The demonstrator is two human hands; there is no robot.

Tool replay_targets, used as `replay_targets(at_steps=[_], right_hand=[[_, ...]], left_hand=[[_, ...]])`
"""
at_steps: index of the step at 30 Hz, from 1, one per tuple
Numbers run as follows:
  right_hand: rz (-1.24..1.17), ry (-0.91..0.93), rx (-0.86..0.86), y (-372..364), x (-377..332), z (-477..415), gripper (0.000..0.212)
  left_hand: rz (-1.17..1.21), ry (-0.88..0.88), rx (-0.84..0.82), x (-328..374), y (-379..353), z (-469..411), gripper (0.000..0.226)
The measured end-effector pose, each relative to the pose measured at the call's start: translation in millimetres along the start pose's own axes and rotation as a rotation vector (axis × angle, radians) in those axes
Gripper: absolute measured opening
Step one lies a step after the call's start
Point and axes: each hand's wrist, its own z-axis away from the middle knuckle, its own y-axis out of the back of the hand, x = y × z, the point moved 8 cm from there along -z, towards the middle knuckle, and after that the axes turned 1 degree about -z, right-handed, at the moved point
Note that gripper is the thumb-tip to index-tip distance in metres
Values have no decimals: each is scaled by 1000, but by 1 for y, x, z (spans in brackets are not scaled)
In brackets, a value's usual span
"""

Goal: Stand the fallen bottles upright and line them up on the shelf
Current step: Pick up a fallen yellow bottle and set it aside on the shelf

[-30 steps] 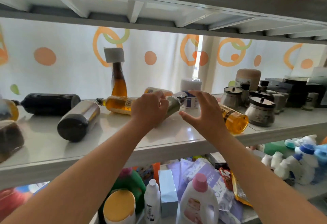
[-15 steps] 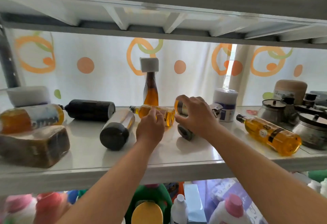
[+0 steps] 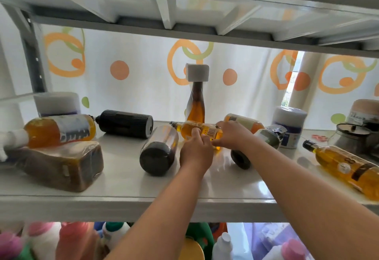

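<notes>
Change, right hand: half a second ago it gripped the olive-green bottle (image 3: 266, 137); the right hand (image 3: 233, 136) has since moved left onto the small amber bottle (image 3: 200, 130).
Change, left hand: the left hand (image 3: 195, 152) was already on that bottle and is there still.
Change, olive-green bottle: now released, it lies on its side under the right forearm with its black base toward the camera.
Left fingers (image 3: 194, 135): curled round the small bottle's middle from the near side.
Right fingers (image 3: 221, 125): curled over the labelled base end with the thumb below, clamped on it.
Small amber bottle: on its side at mid-shelf (image 3: 123, 190), dark neck pointing left and base right. It holds golden liquid and has a white barcode label. I cannot tell whether it has left the surface.
Behind it: a tall amber bottle (image 3: 195, 106) stands upright near the back edge, with a white square cap.
Left of it: a dark brown bottle (image 3: 160, 150) lies with its base toward the camera, just beside the left hand. A black ribbed bottle (image 3: 125, 123) lies along the back.
Far left: an amber pump bottle (image 3: 59, 130) lies on top of a brown wrapped bottle (image 3: 61, 163), which is also down.
Right: a labelled amber bottle (image 3: 244, 120) lies behind the right hand. An oil bottle (image 3: 348, 167) lies on its side near the front edge, well apart.
Already upright: a white tub (image 3: 290, 128) stands just beside the olive-green bottle.
</notes>
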Motion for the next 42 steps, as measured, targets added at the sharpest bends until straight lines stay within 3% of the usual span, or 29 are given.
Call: replay_targets(at_steps=[5, 9, 13, 20, 29, 36, 42], right_hand=[[26, -74, -54, -7, -2, -4, 58], [-40, -63, -67, -9, -9, -3, 41], [24, 5, -6, 1, -20, 2, 35], [56, 94, 127, 19, -28, 18, 39], [85, 99, 365, 53, -17, 61, 50], [-72, 98, 465, 66, -4, 97, 58], [-194, 210, 575, 76, 15, 125, 64]], left_hand=[[-90, 2, -142, -1, -14, -1, 50], [-105, 3, -168, 0, -14, 1, 51], [-143, -107, -181, 8, -13, 5, 51], [76, -156, -145, 12, -10, 10, 54], [265, -394, -156, 34, -6, 21, 59], [477, -466, -242, 54, -4, 43, 53], [524, -506, -251, 71, -17, 60, 40]])
